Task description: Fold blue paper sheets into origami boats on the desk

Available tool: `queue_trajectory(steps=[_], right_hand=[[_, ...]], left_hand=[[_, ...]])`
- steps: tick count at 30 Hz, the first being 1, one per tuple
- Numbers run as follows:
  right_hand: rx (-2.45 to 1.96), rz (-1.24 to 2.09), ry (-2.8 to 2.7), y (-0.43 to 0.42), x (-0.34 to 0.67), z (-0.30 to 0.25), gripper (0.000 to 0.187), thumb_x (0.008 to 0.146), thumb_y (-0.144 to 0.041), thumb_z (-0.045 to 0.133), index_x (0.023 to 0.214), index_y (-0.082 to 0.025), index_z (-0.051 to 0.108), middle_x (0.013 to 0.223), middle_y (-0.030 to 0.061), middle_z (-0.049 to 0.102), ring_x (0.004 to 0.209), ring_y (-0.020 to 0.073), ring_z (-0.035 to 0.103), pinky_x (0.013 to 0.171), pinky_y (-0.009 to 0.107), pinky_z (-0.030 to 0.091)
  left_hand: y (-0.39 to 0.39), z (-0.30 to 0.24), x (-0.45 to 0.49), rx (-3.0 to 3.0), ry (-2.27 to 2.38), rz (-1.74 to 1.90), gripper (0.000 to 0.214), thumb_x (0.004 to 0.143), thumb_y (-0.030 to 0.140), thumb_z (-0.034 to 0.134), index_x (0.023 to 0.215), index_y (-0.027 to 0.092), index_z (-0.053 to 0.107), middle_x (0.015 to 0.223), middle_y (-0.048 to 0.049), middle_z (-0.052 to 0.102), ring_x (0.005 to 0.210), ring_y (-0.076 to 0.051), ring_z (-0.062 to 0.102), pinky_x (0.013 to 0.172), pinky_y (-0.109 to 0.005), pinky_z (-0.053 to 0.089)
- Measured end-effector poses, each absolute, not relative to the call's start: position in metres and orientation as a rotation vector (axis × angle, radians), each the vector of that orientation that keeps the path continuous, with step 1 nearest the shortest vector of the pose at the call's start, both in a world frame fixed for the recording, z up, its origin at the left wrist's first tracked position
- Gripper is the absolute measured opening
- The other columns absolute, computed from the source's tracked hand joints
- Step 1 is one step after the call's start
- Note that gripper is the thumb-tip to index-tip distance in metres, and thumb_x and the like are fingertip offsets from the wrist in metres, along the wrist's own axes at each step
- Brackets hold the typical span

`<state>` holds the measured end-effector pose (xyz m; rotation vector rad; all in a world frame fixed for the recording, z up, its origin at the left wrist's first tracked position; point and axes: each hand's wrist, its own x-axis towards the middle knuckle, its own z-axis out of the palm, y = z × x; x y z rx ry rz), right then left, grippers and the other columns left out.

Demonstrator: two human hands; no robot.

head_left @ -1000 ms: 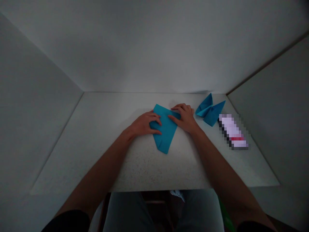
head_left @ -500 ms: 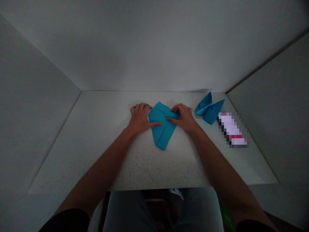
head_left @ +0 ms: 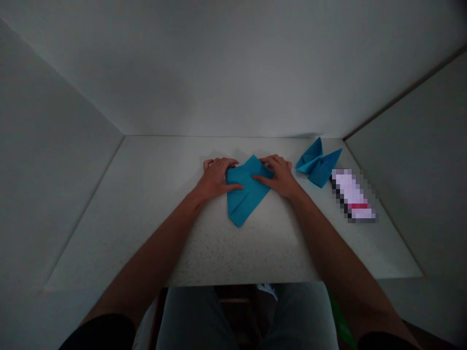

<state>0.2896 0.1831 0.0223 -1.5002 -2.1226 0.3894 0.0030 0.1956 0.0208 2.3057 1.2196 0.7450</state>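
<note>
A folded sheet of blue paper [head_left: 242, 199] lies on the white table in front of me, with a blunt point towards me and another corner pointing away. My left hand [head_left: 216, 179] grips its left side, thumb on top and fingers curled at the far left edge. On the opposite side my right hand [head_left: 280, 176] pinches the right corner, its thumb on the paper and its fingers bent behind the edge. The undersides of the paper and some fingertips are hidden.
A folded blue paper figure [head_left: 319, 164] with pointed flaps stands at the back right. Close by it lies a pixelated phone-like object [head_left: 353, 197]. White walls rise behind and beside the table [head_left: 146, 214]; its front edge is just above my legs.
The paper has turned clockwise a little, its near point shifting left and its far corner right. My left hand has moved slightly right; my right hand stays almost in place.
</note>
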Motion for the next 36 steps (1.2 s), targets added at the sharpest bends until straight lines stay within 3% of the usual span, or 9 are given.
queue_trajectory(steps=[3,6,11,16,19,26,30,33,36], right_hand=[[-1.429,0.438,-2.187,0.182,0.29,0.028,0.03,0.097,-0.04,0.068,0.125,-0.033,0.078,0.129,0.0103,0.071,0.119,0.0363,0.061,0.103,0.056,0.039],[-1.346,0.494,-2.307,0.181,0.292,0.034,0.025,0.096,-0.028,0.064,0.109,-0.033,0.084,0.131,0.0074,0.072,0.119,0.0342,0.06,0.104,0.056,0.036],[-1.303,0.52,-2.34,0.18,0.292,0.036,0.022,0.099,-0.036,0.065,0.11,-0.032,0.084,0.13,0.0083,0.072,0.12,0.0335,0.061,0.106,0.055,0.037],[-1.264,0.533,-2.386,0.178,0.288,0.035,0.039,0.098,-0.056,0.073,0.129,-0.033,0.079,0.119,0.0097,0.07,0.111,0.0314,0.065,0.102,0.05,0.041],[-1.263,0.512,-2.463,0.177,0.289,0.037,0.041,0.1,-0.058,0.072,0.131,-0.033,0.078,0.116,0.0093,0.072,0.11,0.0307,0.067,0.1,0.047,0.039],[-1.454,0.34,-2.355,0.182,0.296,0.034,0.036,0.107,-0.054,0.063,0.122,-0.027,0.08,0.109,0.0108,0.075,0.102,0.0302,0.069,0.094,0.045,0.039],[-1.335,0.324,-2.358,0.182,0.302,0.029,0.059,0.091,-0.073,0.075,0.127,-0.025,0.078,0.125,0.0149,0.071,0.114,0.0359,0.065,0.099,0.05,0.043],[-1.233,0.344,-2.36,0.182,0.305,0.026,0.081,0.076,-0.081,0.085,0.134,-0.025,0.075,0.134,0.0167,0.068,0.12,0.0395,0.063,0.102,0.056,0.046],[-1.142,0.418,-2.36,0.183,0.305,0.027,0.077,0.077,-0.076,0.088,0.135,-0.027,0.076,0.132,0.0153,0.07,0.119,0.0383,0.066,0.103,0.057,0.05]], left_hand=[[0.196,0.021,0.003,2.345,1.202,0.726,0.064,0.081,0.06,0.091,0.133,0.03,0.07,0.129,-0.0086,0.073,0.125,-0.035,0.062,0.114,-0.053,0.032],[0.196,0.02,0.003,2.382,1.198,0.724,0.041,0.087,0.057,0.087,0.119,0.032,0.078,0.131,-0.0069,0.07,0.126,-0.033,0.061,0.113,-0.052,0.032],[0.198,0.018,0.003,2.409,1.231,0.732,0.027,0.092,0.053,0.083,0.113,0.037,0.084,0.133,-0.0068,0.066,0.118,-0.03,0.059,0.108,-0.051,0.036],[0.201,0.02,0.004,2.348,1.168,0.679,0.018,0.102,0.043,0.071,0.111,0.034,0.084,0.114,-0.0048,0.072,0.102,-0.024,0.066,0.102,-0.047,0.04],[0.199,0.027,0.004,2.332,1.101,0.644,0.021,0.1,0.046,0.073,0.11,0.03,0.083,0.104,-0.003,0.077,0.097,-0.023,0.07,0.101,-0.045,0.042],[0.193,0.032,0.002,2.436,1.011,0.617,0.037,0.085,0.052,0.086,0.116,0.032,0.081,0.137,-0.0033,0.076,0.13,-0.03,0.065,0.119,-0.05,0.034],[0.196,0.025,0.001,2.445,1.094,0.661,0.03,0.096,0.04,0.075,0.125,0.033,0.08,0.149,-0.0043,0.07,0.136,-0.029,0.062,0.121,-0.053,0.032],[0.196,0.023,0.001,2.459,1.183,0.707,0.025,0.101,0.037,0.07,0.122,0.034,0.083,0.145,-0.0055,0.072,0.137,-0.031,0.059,0.118,-0.056,0.034],[0.194,0.024,0.002,2.482,1.146,0.692,0.039,0.091,0.049,0.082,0.127,0.033,0.082,0.138,-0.0074,0.074,0.132,-0.034,0.061,0.116,-0.057,0.037]])
